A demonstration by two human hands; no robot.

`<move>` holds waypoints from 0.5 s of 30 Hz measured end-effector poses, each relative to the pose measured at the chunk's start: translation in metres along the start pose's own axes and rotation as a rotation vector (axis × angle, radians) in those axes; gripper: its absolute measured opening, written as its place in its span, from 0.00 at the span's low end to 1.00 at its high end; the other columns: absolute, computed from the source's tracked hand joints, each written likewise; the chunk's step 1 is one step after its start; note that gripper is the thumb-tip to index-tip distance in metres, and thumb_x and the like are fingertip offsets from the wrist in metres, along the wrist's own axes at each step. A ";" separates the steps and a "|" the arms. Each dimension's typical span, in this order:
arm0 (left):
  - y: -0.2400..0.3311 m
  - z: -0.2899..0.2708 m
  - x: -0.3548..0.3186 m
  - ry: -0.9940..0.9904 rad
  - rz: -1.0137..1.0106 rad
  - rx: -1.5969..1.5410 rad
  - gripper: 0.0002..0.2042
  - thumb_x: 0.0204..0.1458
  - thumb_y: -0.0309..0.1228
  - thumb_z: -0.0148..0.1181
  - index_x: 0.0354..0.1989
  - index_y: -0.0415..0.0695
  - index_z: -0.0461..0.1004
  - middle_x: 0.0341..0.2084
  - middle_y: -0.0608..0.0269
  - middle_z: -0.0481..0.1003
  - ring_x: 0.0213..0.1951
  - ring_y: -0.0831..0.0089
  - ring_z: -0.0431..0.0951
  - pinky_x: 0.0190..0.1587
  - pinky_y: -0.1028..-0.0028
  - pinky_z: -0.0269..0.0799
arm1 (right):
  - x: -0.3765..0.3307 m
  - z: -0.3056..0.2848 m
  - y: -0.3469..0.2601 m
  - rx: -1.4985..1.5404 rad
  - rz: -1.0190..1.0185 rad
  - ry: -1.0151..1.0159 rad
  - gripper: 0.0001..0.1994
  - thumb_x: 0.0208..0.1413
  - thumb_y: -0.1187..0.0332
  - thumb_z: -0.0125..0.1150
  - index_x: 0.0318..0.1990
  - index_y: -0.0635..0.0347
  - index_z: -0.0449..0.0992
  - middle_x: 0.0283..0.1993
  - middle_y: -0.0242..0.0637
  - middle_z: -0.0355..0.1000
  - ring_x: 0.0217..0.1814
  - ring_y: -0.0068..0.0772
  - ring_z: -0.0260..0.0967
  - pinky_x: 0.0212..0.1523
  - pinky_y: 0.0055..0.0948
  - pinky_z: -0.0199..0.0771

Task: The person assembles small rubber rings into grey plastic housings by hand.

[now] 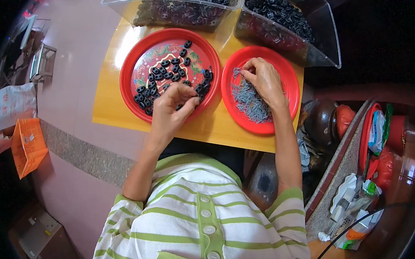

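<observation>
My left hand (170,108) is over the near right part of a round red tray (129,100) with a floral pattern. Its thumb and fingers are pinched together next to a cluster of small black two-holed pieces (204,83); what they hold is too small to make out. More of these black pieces (165,70) lie scattered across the tray. Beside it, a plain red plate (292,89) carries a heap of small grey screw-like pieces (252,104). There my right hand (265,80) has its fingertips pressed together at the heap's far left edge, their contents hidden.
Two clear plastic bins, a left one (177,14) and a right one (281,31), hold many black pieces at the table's far side. The yellow tabletop (169,132) ends close to my body. An orange bag (29,141) stands at left; a cluttered ledge (329,205) lies right.
</observation>
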State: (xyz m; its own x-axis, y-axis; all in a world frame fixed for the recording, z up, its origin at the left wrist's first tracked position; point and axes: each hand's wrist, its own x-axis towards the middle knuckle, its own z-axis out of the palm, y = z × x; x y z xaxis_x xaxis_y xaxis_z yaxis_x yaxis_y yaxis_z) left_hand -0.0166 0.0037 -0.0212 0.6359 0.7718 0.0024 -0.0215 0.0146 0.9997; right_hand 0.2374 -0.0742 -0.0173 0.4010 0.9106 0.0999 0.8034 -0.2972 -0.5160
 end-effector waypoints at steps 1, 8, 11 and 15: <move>0.003 0.002 -0.005 -0.021 -0.032 -0.089 0.05 0.50 0.21 0.60 0.34 0.37 0.71 0.28 0.68 0.74 0.30 0.84 0.73 0.34 0.83 0.68 | 0.000 0.001 0.000 0.027 -0.014 0.010 0.09 0.46 0.69 0.61 0.29 0.67 0.74 0.30 0.46 0.72 0.35 0.44 0.71 0.37 0.37 0.69; 0.014 0.027 -0.035 -0.164 -0.135 -0.304 0.07 0.50 0.19 0.59 0.39 0.36 0.74 0.32 0.67 0.74 0.36 0.84 0.73 0.40 0.84 0.68 | 0.000 0.002 0.004 0.032 0.009 -0.033 0.08 0.44 0.67 0.59 0.28 0.64 0.74 0.31 0.46 0.72 0.36 0.46 0.71 0.38 0.40 0.69; 0.015 0.030 -0.039 -0.188 -0.159 -0.304 0.08 0.51 0.20 0.60 0.39 0.36 0.74 0.33 0.67 0.74 0.36 0.84 0.73 0.40 0.84 0.68 | -0.003 0.001 0.003 0.032 -0.004 -0.023 0.08 0.44 0.70 0.60 0.29 0.67 0.74 0.30 0.44 0.73 0.34 0.40 0.71 0.36 0.34 0.69; 0.011 0.025 -0.036 -0.202 -0.184 -0.292 0.07 0.51 0.22 0.60 0.39 0.37 0.73 0.33 0.67 0.74 0.36 0.83 0.74 0.39 0.84 0.69 | -0.011 -0.002 0.003 0.165 0.054 0.048 0.08 0.45 0.70 0.61 0.28 0.67 0.73 0.24 0.36 0.69 0.27 0.25 0.67 0.29 0.27 0.67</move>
State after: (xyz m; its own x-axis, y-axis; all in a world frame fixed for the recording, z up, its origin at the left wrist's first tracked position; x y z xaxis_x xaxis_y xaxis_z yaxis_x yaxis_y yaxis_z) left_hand -0.0205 -0.0400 -0.0096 0.7877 0.5996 -0.1416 -0.0935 0.3436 0.9345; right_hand 0.2365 -0.0853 -0.0180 0.4654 0.8787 0.1062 0.6983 -0.2909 -0.6541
